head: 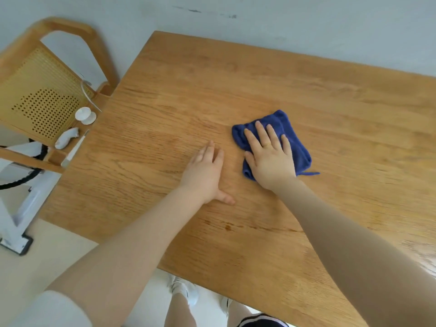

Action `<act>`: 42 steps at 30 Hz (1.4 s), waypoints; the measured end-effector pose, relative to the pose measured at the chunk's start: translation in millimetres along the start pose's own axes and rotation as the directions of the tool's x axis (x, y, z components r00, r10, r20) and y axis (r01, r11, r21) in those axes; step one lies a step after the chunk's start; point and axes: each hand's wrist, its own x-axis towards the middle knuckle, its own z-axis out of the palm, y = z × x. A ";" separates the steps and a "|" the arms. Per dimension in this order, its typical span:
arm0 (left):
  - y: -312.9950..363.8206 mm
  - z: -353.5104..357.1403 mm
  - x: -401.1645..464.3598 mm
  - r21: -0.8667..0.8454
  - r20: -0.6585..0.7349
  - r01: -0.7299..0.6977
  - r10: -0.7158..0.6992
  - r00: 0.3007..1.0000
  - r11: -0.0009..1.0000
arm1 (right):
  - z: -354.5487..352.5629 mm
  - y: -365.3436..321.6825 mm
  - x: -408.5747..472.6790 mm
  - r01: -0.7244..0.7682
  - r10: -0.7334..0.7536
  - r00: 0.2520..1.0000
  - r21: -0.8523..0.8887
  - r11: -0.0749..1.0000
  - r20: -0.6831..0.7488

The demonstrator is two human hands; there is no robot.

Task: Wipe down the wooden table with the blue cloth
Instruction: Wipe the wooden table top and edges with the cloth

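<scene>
The wooden table [330, 109] fills most of the view, its grain running left to right. A folded blue cloth [296, 142] lies a little right of the table's middle. My right hand [269, 159] presses flat on the cloth with fingers spread, a ring on one finger, covering its near left part. My left hand [205, 171] rests flat on the bare wood just left of the cloth, fingers together and thumb out, holding nothing. A small dark stain [228, 226] marks the wood nearer to me.
A wooden chair [44, 90] with a woven cane back stands at the table's left end, with small white objects [85, 115] on it. A white stand with black cable [16, 185] is on the floor at left. A pale wall runs behind the table.
</scene>
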 end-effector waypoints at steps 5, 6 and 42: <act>1.8 0.8 -1.4 -0.023 -0.013 0.016 -0.016 1.000 1.000 | 5.5 -3.6 -50.0 0.223 -0.222 0.975 -0.042 0.974 0.017; 1.3 1.1 -1.2 -0.021 -0.016 0.013 -0.014 1.000 1.000 | 3.8 0.9 -43.1 0.248 -0.247 0.968 -0.035 0.968 0.032; 1.2 -2.3 4.9 0.073 0.053 -0.049 0.045 0.998 0.996 | -3.2 17.6 -30.3 -0.412 0.415 0.909 0.068 0.909 -0.044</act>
